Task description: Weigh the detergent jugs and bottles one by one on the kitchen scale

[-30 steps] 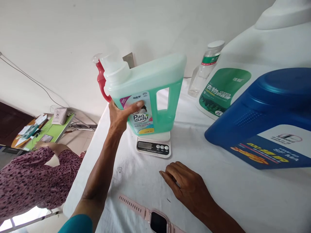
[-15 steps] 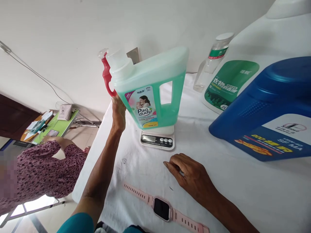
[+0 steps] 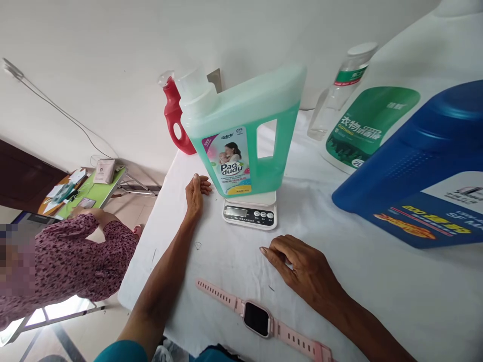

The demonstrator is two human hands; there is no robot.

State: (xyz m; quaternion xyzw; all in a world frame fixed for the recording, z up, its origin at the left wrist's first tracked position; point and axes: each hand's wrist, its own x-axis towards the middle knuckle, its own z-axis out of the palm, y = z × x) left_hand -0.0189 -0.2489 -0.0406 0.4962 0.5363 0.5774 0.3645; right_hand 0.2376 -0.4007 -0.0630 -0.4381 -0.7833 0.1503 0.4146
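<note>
A green jug of liquid detergent [image 3: 290,146] with a white cap stands on a small white digital scale [image 3: 251,216]. My left hand [image 3: 196,196] rests on the table left of the jug's base, thumb up and fingers loosely bent, holding nothing. Behind the jug stands a red bottle [image 3: 171,105] with a clear cap, partly hidden. My right hand [image 3: 302,261] lies on the table in front of the scale, its fingers curled in, with nothing visible in them. Nearer me lies a pink smartwatch [image 3: 257,319] with its strap spread out.
On the right stand a blue jug [image 3: 407,151], a large white jug with a green label [image 3: 372,125] and a clear bottle [image 3: 335,95]. A white cloth [image 3: 226,261] covers the table. At left sits another person [image 3: 83,256] beside a green table [image 3: 109,188].
My left hand has come away from the red bottle behind the jug and down onto the table. The right hand stays where it was. The view has shifted slightly.
</note>
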